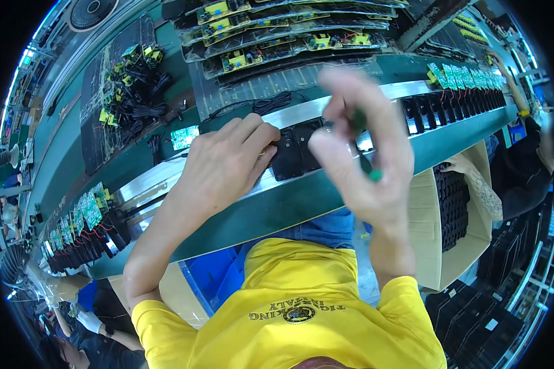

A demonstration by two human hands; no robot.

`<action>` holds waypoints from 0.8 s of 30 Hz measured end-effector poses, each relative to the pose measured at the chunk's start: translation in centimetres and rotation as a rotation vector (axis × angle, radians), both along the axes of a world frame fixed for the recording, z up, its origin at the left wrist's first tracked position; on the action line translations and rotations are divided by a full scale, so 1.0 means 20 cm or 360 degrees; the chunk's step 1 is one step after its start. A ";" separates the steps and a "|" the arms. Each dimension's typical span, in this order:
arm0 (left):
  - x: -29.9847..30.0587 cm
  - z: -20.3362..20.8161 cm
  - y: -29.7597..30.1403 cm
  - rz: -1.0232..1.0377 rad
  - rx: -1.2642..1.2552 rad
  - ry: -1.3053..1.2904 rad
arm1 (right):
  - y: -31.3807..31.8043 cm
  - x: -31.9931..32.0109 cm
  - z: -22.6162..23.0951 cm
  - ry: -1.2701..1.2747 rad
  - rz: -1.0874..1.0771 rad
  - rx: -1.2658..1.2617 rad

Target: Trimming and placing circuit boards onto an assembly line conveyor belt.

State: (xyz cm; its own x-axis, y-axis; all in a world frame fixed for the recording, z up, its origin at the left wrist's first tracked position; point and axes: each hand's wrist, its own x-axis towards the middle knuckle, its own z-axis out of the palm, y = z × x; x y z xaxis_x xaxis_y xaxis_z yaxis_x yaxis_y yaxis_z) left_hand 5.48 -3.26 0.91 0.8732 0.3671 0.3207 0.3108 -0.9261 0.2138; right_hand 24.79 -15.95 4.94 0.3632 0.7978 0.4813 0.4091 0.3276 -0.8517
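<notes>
Black plastic cases (290, 152) lie on the metal rail in front of me. My left hand (226, 155) rests at their left end, its fingers curled and pressed against the nearest case. To the right of them my right hand (369, 147) is raised and smeared by motion. Its thumb and fingers curve round something small and dark green, too blurred to name. A bright green spot (375, 175) shows by the palm. Behind my left hand a green circuit board (184, 137) lies on the bench.
Black cases with wired green boards (468, 77) line the rail at right; more boards (89, 209) stand at left. Stacked trays (277, 61) of yellow-and-black parts rise behind. A cable pile (135, 92) lies back left. Beside a cardboard box (426, 227), another person's arm (483, 190) reaches in.
</notes>
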 end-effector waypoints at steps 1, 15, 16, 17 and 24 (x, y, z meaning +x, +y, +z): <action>-0.01 0.00 -0.01 0.0032 -0.0075 -0.0017 | -0.06 0.03 -0.04 -0.0388 -0.0011 -0.0079; 0.11 -0.05 -0.04 0.0215 -0.0348 -0.0096 | -0.19 0.00 -0.33 -0.1242 -0.0265 -0.0445; 0.11 -0.05 -0.04 0.0218 -0.0340 -0.0080 | -0.19 0.00 -0.33 -0.1236 -0.0266 -0.0437; 0.12 -0.05 -0.04 0.0221 -0.0332 -0.0064 | -0.19 0.00 -0.34 -0.1230 -0.0266 -0.0429; 0.12 -0.04 -0.04 0.0213 -0.0280 -0.0027 | -0.20 0.00 -0.36 -0.1179 -0.0274 -0.0392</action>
